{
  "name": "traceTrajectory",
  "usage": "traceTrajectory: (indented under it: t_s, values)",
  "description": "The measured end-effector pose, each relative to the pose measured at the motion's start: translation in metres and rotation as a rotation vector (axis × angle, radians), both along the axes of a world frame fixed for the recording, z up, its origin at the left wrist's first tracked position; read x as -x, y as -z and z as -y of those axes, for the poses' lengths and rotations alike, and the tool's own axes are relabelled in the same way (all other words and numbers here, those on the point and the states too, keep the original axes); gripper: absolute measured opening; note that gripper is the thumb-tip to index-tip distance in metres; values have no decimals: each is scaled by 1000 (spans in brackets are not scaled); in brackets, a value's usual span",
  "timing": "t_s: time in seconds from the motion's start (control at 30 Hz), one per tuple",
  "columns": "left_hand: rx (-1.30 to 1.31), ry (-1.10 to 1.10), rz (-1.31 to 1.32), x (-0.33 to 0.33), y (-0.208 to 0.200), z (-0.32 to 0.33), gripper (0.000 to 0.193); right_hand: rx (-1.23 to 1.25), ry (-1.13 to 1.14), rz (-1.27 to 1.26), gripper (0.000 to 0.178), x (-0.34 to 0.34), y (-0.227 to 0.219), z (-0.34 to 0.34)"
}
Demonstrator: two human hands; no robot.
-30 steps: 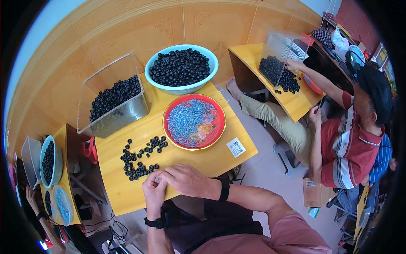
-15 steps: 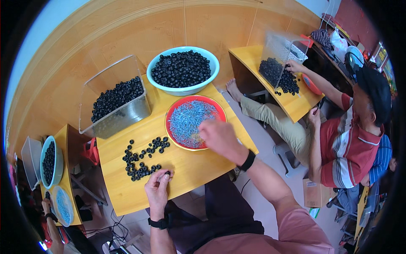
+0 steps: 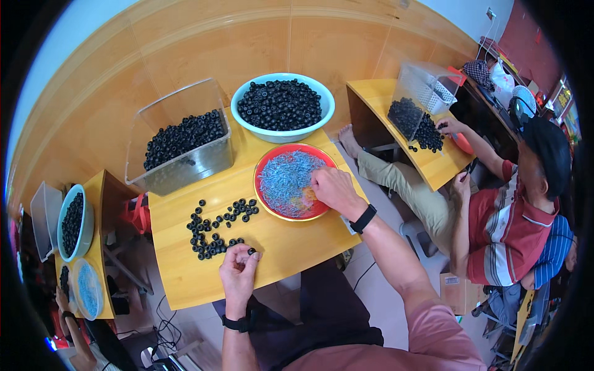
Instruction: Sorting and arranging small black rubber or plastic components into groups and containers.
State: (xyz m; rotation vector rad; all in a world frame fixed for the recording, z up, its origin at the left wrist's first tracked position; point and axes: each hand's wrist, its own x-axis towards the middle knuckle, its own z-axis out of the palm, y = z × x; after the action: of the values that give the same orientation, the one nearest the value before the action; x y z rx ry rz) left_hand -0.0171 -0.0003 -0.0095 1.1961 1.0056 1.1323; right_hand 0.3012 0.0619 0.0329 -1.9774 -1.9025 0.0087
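My left hand (image 3: 239, 272) is closed in a pinch over the near part of the table, a small black ring-shaped piece (image 3: 251, 251) held at its fingertips. To its left, several loose black pieces (image 3: 213, 247) lie scattered on the wood. My right hand (image 3: 337, 190) rests over the right side of a red plate (image 3: 327, 159), fingers curled down against the contents. That plate holds a heap of thin bluish metal pieces (image 3: 284, 176), with a yellowish patch showing near the hand. What the right fingertips grip, if anything, is hidden.
Behind the plate stands a light blue basin (image 3: 328, 110) of black pieces. Left of it is a clear plastic bin (image 3: 204, 157), also holding them. A person (image 3: 513, 216) works at another yellow table (image 3: 442, 170) on the right. More basins are on a left-hand table (image 3: 105, 247).
My right hand, blurred over the plate before, has shifted toward its right side and steadied. My left hand still pinches the black piece. The whole view has moved slightly.
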Motion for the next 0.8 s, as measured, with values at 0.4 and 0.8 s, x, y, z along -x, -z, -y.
traceTrajectory:
  t_s: [0.4,0.8]
  values:
    - [-218,36,-378,-3,-16,3,21,-126,-57,-568,5,36,-46,44]
    - [-265,65,-355,-3,-11,8,20,114,-226,-803,15,128,5,99]
